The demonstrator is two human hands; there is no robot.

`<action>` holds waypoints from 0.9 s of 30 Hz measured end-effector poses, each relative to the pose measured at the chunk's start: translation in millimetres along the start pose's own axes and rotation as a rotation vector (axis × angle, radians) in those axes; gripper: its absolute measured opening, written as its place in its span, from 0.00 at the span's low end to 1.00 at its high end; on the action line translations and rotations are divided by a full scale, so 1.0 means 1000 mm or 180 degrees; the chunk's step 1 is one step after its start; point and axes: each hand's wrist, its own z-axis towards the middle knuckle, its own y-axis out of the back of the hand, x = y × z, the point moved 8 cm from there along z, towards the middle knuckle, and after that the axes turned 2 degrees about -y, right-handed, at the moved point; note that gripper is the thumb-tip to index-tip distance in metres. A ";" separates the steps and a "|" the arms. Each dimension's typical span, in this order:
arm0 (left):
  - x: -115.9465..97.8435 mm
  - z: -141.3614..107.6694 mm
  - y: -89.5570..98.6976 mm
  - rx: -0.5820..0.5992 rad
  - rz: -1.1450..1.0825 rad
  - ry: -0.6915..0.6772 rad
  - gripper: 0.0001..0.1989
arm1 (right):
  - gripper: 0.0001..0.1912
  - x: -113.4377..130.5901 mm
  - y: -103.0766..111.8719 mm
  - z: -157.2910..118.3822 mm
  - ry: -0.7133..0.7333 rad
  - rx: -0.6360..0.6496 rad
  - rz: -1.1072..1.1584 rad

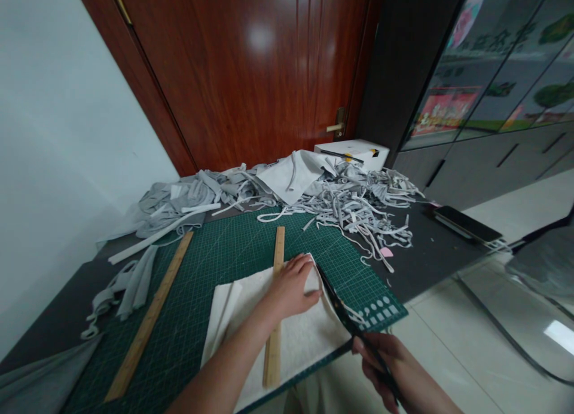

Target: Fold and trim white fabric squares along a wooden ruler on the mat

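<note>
A folded piece of off-white cloth (309, 333) lies at the near edge of the green cutting mat (224, 241). My left hand (293, 288) rests flat on it, fingers stretched toward its far right corner and thumb apart. Beneath that hand a wooden ruler (272, 360) runs across the cloth. In my right hand (385, 363) are black scissors (343, 315), their blades along the cloth's right edge. A thin pale strip (354, 311) lies beside the blades. How far the blades are apart is hard to make out.
A second wooden ruler (150, 318) lies left on the mat. Heaped grey fabric scraps (359, 199) line the back, with a white box (376, 157) behind them. A black phone-like object (469, 223) sits near the table's right edge. Grey cloth (45, 378) lies front left.
</note>
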 end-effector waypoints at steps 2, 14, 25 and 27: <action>0.000 0.000 0.000 0.0000 0.0014 0.0010 0.30 | 0.26 0.001 0.001 0.000 -0.0008 -0.0009 0.0077; 0.000 0.000 0.000 0.0002 0.0069 0.0035 0.31 | 0.29 -0.004 0.006 -0.013 -0.0180 0.0014 0.0038; 0.000 0.000 -0.005 0.0157 0.0196 0.0028 0.32 | 0.30 0.004 0.002 -0.003 -0.0096 0.0011 0.0192; 0.001 0.001 -0.006 0.0195 0.0238 0.0045 0.33 | 0.30 0.006 0.002 -0.002 -0.0102 0.0009 0.0157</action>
